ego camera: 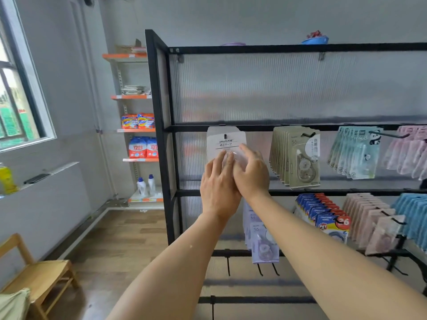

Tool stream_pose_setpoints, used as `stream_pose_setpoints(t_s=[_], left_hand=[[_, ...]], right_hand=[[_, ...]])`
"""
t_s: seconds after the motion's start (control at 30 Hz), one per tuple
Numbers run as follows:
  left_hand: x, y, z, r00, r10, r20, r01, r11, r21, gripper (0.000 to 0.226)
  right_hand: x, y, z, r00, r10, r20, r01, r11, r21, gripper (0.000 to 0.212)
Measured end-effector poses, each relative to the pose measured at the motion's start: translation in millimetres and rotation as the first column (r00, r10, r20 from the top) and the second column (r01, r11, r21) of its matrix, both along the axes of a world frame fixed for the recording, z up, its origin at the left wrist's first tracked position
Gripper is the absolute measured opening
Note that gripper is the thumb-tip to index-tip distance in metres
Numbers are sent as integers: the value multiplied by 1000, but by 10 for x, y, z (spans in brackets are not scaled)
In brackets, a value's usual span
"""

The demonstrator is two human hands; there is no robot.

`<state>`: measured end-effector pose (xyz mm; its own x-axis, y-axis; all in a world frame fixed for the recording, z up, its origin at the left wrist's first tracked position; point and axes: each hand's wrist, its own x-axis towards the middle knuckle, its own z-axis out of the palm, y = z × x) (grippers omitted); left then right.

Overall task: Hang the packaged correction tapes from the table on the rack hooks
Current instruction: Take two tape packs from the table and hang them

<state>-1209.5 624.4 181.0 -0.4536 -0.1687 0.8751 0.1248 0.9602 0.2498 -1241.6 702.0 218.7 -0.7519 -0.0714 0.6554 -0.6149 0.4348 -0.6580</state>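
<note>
A stack of white packaged correction tapes (225,143) hangs on a black hook (225,136) at the left end of the black rack's middle rail (189,128). Both my hands are raised to the lower half of the front pack. My left hand (219,188) lies with fairly straight fingers flat against its clear blister. My right hand (251,174) touches the blister from the right, its index finger reaching up to the printed card. My hands hide the lower part of the pack. The table is out of view.
Further right on the same rail hang beige packs (298,158), pale green packs (355,155) and pink packs (406,153). The rail below carries lilac packs (263,245), blue packs (323,215) and more pink ones (374,222). Bare hooks (260,270) stick out lower down. A wooden chair (34,271) stands at the left.
</note>
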Motion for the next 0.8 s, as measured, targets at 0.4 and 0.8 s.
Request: stream_pose_setpoints(t_s=[0.4, 0.8], left_hand=[[-260, -127, -52, 968, 13, 250, -15, 1000, 6, 63], [-361, -246, -163, 933, -30, 359, 43, 999, -28, 67]], right_hand=[[-284, -59, 17, 992, -31, 118, -6, 953, 302, 53], [-379, -105, -156, 992, -94, 81, 43, 872, 487, 77]])
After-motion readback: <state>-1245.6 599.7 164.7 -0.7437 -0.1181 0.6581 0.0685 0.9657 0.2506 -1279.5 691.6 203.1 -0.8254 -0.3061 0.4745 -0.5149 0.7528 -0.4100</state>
